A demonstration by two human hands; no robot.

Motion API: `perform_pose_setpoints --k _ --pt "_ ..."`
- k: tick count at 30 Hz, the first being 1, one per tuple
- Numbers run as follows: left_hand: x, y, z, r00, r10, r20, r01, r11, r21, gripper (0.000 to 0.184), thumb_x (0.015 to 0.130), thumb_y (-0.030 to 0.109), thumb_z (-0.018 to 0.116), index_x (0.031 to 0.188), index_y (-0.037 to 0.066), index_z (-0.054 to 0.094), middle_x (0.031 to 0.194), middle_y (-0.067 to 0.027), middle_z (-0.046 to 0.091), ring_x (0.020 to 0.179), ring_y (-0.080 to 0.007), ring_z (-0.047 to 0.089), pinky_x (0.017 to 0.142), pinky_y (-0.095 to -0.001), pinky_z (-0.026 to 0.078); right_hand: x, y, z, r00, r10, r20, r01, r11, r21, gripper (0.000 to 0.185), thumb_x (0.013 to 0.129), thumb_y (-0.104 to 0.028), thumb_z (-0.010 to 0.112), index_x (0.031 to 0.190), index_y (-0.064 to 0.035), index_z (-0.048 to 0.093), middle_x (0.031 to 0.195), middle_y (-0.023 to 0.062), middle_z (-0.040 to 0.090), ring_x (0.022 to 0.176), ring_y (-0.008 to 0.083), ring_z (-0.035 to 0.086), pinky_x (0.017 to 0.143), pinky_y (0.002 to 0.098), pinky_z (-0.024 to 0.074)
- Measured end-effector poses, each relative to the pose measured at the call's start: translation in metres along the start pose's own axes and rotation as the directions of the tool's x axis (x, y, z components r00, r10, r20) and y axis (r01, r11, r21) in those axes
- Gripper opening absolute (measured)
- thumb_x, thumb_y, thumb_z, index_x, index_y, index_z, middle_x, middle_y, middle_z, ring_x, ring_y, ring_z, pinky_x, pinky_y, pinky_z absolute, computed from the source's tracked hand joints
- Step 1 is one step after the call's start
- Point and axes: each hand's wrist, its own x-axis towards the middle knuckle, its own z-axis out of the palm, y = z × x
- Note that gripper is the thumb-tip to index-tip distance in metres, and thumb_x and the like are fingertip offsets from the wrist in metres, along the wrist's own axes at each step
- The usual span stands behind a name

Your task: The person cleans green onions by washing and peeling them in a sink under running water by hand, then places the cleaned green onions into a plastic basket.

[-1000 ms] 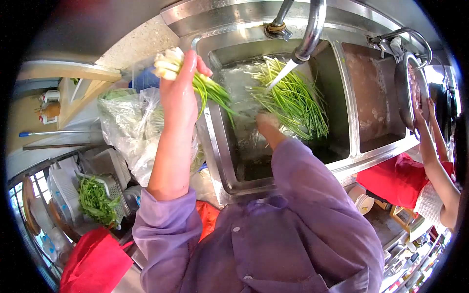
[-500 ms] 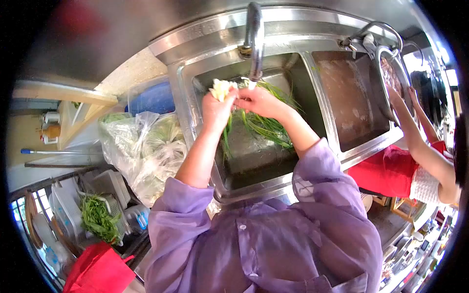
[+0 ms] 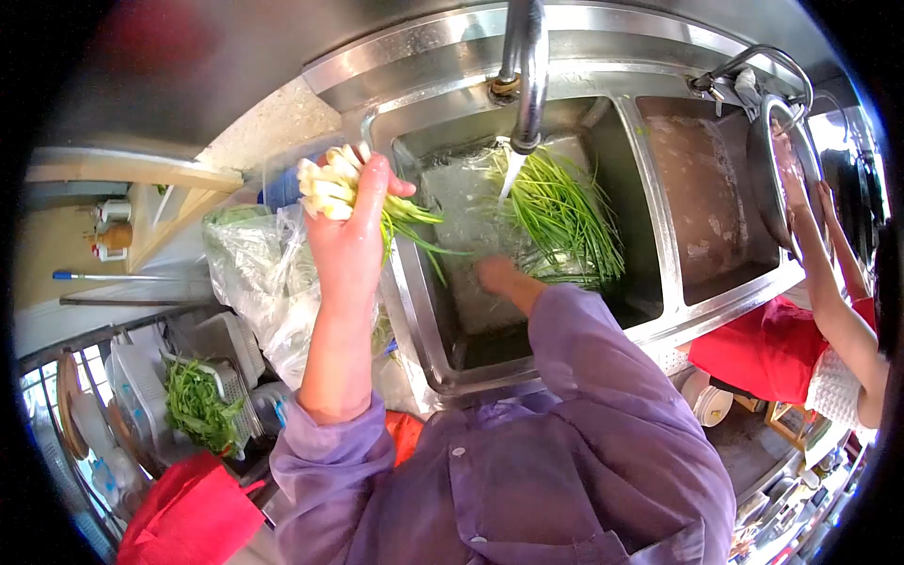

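My left hand (image 3: 350,231) is closed round a bunch of spring onions (image 3: 331,185) at the left rim of the sink. Their white ends stick up above the fist, and the green leaves (image 3: 407,224) hang over the basin. Low in the sink basin (image 3: 457,202) is my right hand (image 3: 496,275), blurred, its fingers not distinct. Long green spring onion leaves (image 3: 560,212) lie in the basin to its right, under a stream of water from the tap (image 3: 530,89).
A second basin (image 3: 692,198) holds cloudy brownish water. Beyond it, another person's arms (image 3: 819,235) reach to a metal bowl (image 3: 761,179). Clear plastic bags (image 3: 264,282) lie left of the sink. A white basket (image 3: 235,386) with leafy greens (image 3: 200,405) stands lower left.
My hands have parted. The left moved left and up with the bunch; the right dropped into the basin. A pile of greens now lies in the basin, and water runs from the tap.
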Motion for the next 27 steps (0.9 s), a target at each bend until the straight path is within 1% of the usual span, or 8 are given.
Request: perform_pose_setpoints --k 4,6,7,10,16,20,23,27 --pt "-0.008 -0.006 -0.009 0.995 -0.087 -0.038 0.087 0.996 -0.014 0.017 0.079 0.003 0.057 0.094 0.000 0.050 0.074 -0.0031 0.052 0.058 -0.0105 0.052 0.055 -0.0220 0.044 -0.015 0.044 -0.003 0.978 -0.089 -0.190 0.103 0.992 0.066 0.024 0.077 -0.023 0.050 0.085 -0.0029 0.060 0.080 0.0124 0.062 0.071 0.0252 0.061 0.062 0.0382 0.0485" --pt "-0.011 -0.010 -0.012 0.997 -0.080 -0.021 0.079 0.995 -0.060 0.016 0.078 0.004 0.057 0.093 0.000 0.051 0.073 -0.0030 0.052 0.057 -0.0102 0.052 0.053 -0.0219 0.043 -0.037 0.040 -0.044 0.868 0.003 0.496 -0.282 0.826 0.487 0.024 0.074 -0.025 0.055 0.079 -0.0029 0.061 0.074 0.0095 0.061 0.068 0.0186 0.059 0.061 0.0347 0.0468" --pt "-0.012 -0.013 -0.014 0.996 -0.092 -0.019 0.091 0.995 -0.044 0.015 0.078 0.003 0.057 0.091 0.000 0.051 0.073 -0.0030 0.052 0.057 -0.0102 0.052 0.052 -0.0219 0.042 -0.046 0.041 -0.050 0.868 0.011 0.497 -0.285 0.829 0.481 0.024 0.074 -0.025 0.055 0.079 -0.0029 0.061 0.074 0.0095 0.061 0.068 0.0186 0.059 0.061 0.0347 0.0468" --pt "-0.017 -0.017 -0.014 0.996 -0.086 -0.016 0.085 0.996 -0.037 0.015 0.077 0.004 0.058 0.091 0.000 0.052 0.071 -0.0029 0.053 0.056 -0.0102 0.052 0.052 -0.0219 0.041 -0.071 0.049 -0.071 0.821 -0.306 0.481 0.173 0.938 0.301 0.031 0.075 -0.034 0.056 0.084 -0.0041 0.061 0.071 0.0076 0.059 0.067 0.0158 0.056 0.062 0.0331 0.0444" --pt "-0.021 -0.018 -0.005 0.996 -0.079 -0.038 0.078 0.996 -0.035 0.013 0.078 0.005 0.056 0.090 0.000 0.052 0.071 -0.0028 0.053 0.058 -0.0112 0.052 0.055 -0.0229 0.041 -0.141 0.070 -0.166 0.996 -0.073 0.045 0.025 0.753 0.658 0.057 0.076 -0.059 0.048 0.088 -0.0054 0.063 0.070 0.0036 0.058 0.071 0.0146 0.051 0.066 0.0285 0.0395" --pt "-0.022 -0.029 0.000 0.993 -0.082 -0.087 0.075 0.993 -0.088 0.013 0.076 0.003 0.059 0.087 0.001 0.053 0.071 -0.0026 0.054 0.055 -0.0101 0.051 0.051 -0.0217 0.041 -0.145 0.071 -0.192 0.979 0.105 -0.175 0.079 0.592 0.802 0.048 0.081 -0.050 0.048 0.083 -0.0040 0.063 0.068 -0.0010 0.053 0.061 0.0074 0.044 0.058 0.0236 0.0378" --pt "-0.024 -0.047 0.013 0.989 -0.143 -0.045 0.137 0.984 -0.116 0.013 0.076 0.008 0.060 0.085 0.002 0.054 0.070 -0.0019 0.053 0.054 -0.0099 0.050 0.051 -0.0222 0.042 -0.132 0.047 -0.204 0.900 0.230 -0.369 0.335 0.176 0.926 0.036 0.084 -0.037 0.050 0.079 -0.0034 0.060 0.067 -0.0025 0.053 0.061 0.0049 0.045 0.055 0.0205 0.0378" --pt "-0.025 -0.061 0.036 0.965 -0.260 0.045 0.264 0.943 -0.205 0.016 0.076 0.012 0.061 0.087 0.004 0.052 0.072 -0.0021 0.052 0.057 -0.0102 0.050 0.051 -0.0231 0.042 -0.122 0.015 -0.224 0.836 0.200 -0.511 0.499 0.109 0.859 0.032 0.087 -0.033 0.046 0.077 -0.0041 0.058 0.065 -0.0038 0.050 0.058 0.0045 0.042 0.053 0.0202 0.0359"
